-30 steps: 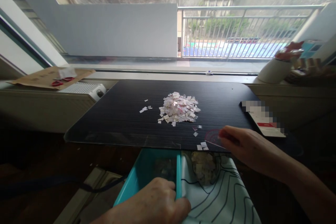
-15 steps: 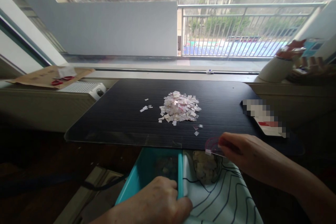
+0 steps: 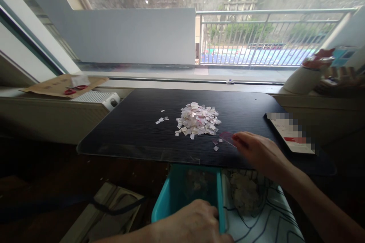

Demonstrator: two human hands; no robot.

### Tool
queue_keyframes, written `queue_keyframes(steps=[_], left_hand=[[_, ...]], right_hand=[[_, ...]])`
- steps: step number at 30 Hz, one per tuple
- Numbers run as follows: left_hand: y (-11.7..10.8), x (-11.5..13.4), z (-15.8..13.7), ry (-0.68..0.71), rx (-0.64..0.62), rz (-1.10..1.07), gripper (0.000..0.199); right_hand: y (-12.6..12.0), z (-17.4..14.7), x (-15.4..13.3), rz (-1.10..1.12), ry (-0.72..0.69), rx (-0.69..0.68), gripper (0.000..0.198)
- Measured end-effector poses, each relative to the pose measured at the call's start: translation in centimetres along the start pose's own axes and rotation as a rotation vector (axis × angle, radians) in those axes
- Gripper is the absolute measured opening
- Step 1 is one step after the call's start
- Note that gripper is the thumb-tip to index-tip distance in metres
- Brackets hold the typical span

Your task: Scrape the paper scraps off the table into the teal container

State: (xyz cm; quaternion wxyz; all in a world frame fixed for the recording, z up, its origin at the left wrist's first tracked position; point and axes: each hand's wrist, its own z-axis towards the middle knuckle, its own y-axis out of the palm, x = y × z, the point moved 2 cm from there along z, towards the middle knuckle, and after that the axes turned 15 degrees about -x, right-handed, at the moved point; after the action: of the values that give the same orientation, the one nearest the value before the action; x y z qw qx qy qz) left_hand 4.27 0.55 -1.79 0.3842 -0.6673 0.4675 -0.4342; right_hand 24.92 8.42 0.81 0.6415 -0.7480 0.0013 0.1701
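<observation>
Head view: a matte black tabletop (image 3: 137,133) with fine horizontal grain and rounded corners carries a loose heap of small white and pinkish paper scraps (image 3: 197,118) near its centre, with 4 or so stray bits at the heap's 9 o'clock and a few more at its 5 o'clock. The right hand (image 3: 256,151) lies on the table at the heap's 4 o'clock, fingers pinched narrow on a thin, translucent pink plastic piece (image 3: 227,137) whose flat edge rests on the surface just beside the stray bits. Below the table's near edge, at 6 o'clock from the heap, the left hand (image 3: 194,224) grips the rim of a glossy teal plastic bin (image 3: 176,193), fingers curled closed over it; pale scraps show dimly inside. Touching the bin's right wall, a white bag with dark wavy lines (image 3: 268,220) also holds a mound of pale scraps. At 3 o'clock, a white card with a red mark (image 3: 293,138) lies flat on the table.
</observation>
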Motion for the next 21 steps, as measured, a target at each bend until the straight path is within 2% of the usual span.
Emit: queue_keyframes(steps=[4, 6, 11, 16, 18, 21], left_hand=[[-1.3, -0.1, 0.1, 0.0, -0.017, -0.055, 0.014], [-2.0, -0.1, 0.0, 0.004, -0.045, -0.069, 0.013], [-1.4, -0.1, 0.3, 0.024, -0.072, -0.024, 0.01], [-1.2, -0.2, 0.3, -0.017, -0.025, -0.049, 0.011], [-1.4, -0.3, 0.2, -0.02, -0.021, -0.055, 0.013], [-1.4, -0.3, 0.1, -0.009, -0.007, -0.059, 0.013]], right_hand=[[0.8, -0.5, -1.9, 0.116, -0.17, -0.114, 0.022], [0.7, -0.7, -2.3, 0.152, -0.206, -0.148, 0.022], [0.4, -0.9, -2.4, 0.111, -0.148, -0.131, 0.022], [0.6, -2.2, -3.7, 0.183, -0.233, -0.248, 0.023], [0.4, -2.6, -3.8, 0.181, -0.228, -0.229, 0.023], [0.2, -2.8, -3.1, 0.135, -0.149, -0.174, 0.021]])
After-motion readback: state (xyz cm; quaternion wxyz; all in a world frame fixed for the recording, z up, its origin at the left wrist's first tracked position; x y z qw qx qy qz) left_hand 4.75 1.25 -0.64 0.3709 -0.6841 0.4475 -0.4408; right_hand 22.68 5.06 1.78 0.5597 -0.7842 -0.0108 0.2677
